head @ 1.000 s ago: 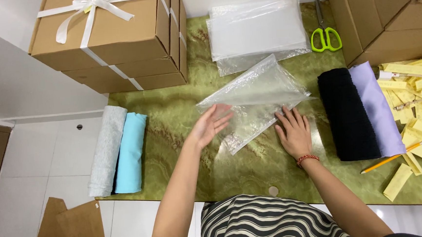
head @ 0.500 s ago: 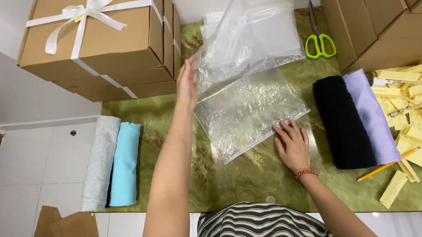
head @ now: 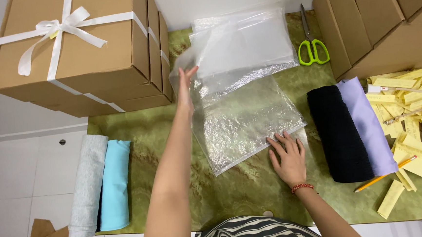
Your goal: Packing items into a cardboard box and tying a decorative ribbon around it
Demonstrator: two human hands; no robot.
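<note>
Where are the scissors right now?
In the head view, the green-handled scissors lie at the far right of the green mat, between the stack of clear bags and the plain cardboard boxes.

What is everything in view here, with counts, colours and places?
Clear plastic bag: one, transparent, centre of the green mat, upper layer lifted.
Stack of plastic bags: count unclear, transparent, far centre.
Green mat: one, marbled green, covers the table.
Ribboned boxes: at least three, brown with white ribbon, far left.
Plain boxes: several, brown, far right.
Scissors: one, green handles, beside the plain boxes.
Rolled cloths: grey and light blue at left; black and lilac at right.
Paper slips: many, yellow, right edge.
Pencil: one, orange, near right.
Left hand: lifting the bag's upper layer.
Right hand: flat on the bag's near edge.
</note>
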